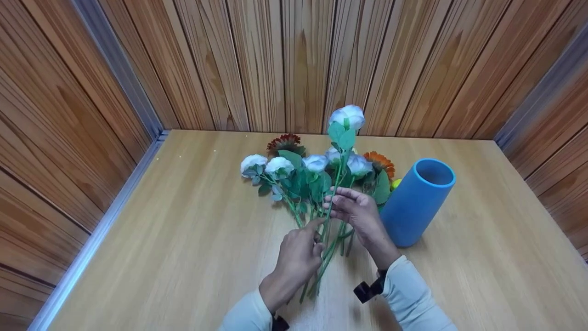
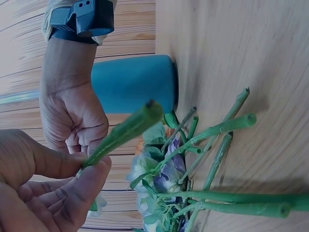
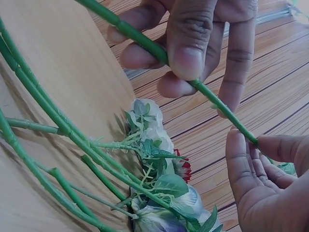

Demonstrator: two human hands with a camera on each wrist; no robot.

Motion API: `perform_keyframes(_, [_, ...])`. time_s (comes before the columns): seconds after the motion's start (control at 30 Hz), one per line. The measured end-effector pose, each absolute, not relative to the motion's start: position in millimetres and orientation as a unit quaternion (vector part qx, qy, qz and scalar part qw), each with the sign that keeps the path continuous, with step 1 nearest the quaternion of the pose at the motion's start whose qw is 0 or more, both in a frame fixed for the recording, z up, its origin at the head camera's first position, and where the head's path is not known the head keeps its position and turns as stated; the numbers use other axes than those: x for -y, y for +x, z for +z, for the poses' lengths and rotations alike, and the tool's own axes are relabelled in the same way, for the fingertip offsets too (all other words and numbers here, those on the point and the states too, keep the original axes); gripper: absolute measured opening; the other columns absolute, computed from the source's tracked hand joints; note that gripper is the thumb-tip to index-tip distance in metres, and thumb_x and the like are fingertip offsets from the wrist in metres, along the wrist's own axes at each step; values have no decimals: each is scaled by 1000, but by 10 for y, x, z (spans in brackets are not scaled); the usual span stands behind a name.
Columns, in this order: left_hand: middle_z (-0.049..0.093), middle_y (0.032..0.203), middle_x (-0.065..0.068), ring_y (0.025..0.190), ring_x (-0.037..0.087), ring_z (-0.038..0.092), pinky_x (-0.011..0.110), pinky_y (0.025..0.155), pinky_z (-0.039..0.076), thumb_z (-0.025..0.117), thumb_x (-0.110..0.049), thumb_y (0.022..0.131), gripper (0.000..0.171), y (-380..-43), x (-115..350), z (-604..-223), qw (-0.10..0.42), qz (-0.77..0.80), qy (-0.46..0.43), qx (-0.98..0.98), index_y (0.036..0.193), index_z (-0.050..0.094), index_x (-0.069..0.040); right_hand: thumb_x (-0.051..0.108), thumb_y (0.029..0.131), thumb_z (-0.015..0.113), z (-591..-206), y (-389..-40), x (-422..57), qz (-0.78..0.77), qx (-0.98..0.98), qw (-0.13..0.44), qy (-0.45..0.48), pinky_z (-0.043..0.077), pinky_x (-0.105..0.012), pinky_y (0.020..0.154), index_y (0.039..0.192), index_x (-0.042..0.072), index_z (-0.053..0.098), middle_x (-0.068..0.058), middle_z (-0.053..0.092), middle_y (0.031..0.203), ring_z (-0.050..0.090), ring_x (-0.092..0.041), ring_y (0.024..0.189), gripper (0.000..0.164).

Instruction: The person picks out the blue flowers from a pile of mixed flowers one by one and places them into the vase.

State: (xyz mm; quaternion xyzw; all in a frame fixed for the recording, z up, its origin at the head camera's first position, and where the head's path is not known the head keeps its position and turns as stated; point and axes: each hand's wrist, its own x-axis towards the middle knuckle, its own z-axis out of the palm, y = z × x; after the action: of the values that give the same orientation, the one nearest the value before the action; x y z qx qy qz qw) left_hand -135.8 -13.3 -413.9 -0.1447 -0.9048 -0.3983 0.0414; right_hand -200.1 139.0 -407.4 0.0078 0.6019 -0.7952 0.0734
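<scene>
Both hands hold one artificial flower (image 1: 347,117), which has a pale blue-white bloom and green leaves, raised above the others. My right hand (image 1: 360,214) pinches its green stem between thumb and fingertips, partway up. Lower down, near the cut end, the thumb and index finger of my left hand (image 1: 296,253) pinch the same stem (image 2: 126,131). Beneath and behind the hands lies a loose bunch of flowers (image 1: 279,167) on the table, blooms toward the back and bare stems (image 3: 36,94) toward the front. Just right of my right hand stands a tall blue vase (image 1: 415,207).
Among the bunch are a dark red flower (image 1: 284,141), an orange flower (image 1: 379,163) and a bit of yellow (image 1: 395,184) beside the vase. The wooden table (image 1: 183,239) meets plank walls (image 1: 275,64) at the back and sides.
</scene>
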Motion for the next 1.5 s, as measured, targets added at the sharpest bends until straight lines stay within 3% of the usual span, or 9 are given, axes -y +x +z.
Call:
perform_keyframes(0.5, [59,70,-8,54,1,50,19,48,40,63,-1,78,44,-1349,158,-4136,54,-411,-161,896,121,54,-8,10,85,60,-4031,-2010,-1396,-784,-616,76,17,50,-34,75,116,-6,51,-14,64,98,63,-26,89,36])
perform_keyframes(0.67, [62,71,-8,54,0,51,19,50,42,64,-16,83,37,-1341,175,-4133,40,-431,-150,889,118,56,-10,10,85,60,-4015,-2010,-1405,-779,-622,75,16,50,-34,75,116,-6,51,-14,65,97,63,-28,89,36])
perform_keyframes(0.87, [63,73,-7,52,1,50,21,50,42,56,-31,88,29,-1358,205,-4120,49,-436,-128,889,109,63,-12,11,85,60,-3954,-1983,-1421,-771,-633,74,1,50,-33,75,118,-6,50,-14,65,98,64,-26,89,38])
perform_keyframes(1.07, [63,71,-8,53,1,50,23,49,41,56,-32,88,27,-1380,241,-4174,55,-410,-97,906,105,65,-12,12,86,60,-3877,-1946,-1435,-763,-641,75,-19,49,-35,75,118,-5,50,-15,65,98,64,-26,89,38])
perform_keyframes(1.27, [57,63,-9,49,5,47,24,45,38,61,-26,85,27,-1403,261,-4222,26,-360,-95,928,104,64,-8,14,86,60,-3769,-1883,-1481,-752,-654,74,-29,50,-36,75,119,-5,48,-14,65,100,64,-25,89,40])
perform_keyframes(1.5, [63,80,3,64,13,55,32,53,44,67,-26,79,33,-1410,289,-4279,-19,-296,-110,949,105,63,-7,16,86,60,-3608,-1789,-1566,-747,-660,55,-55,48,-38,78,116,-1,51,-14,64,100,63,-29,90,36])
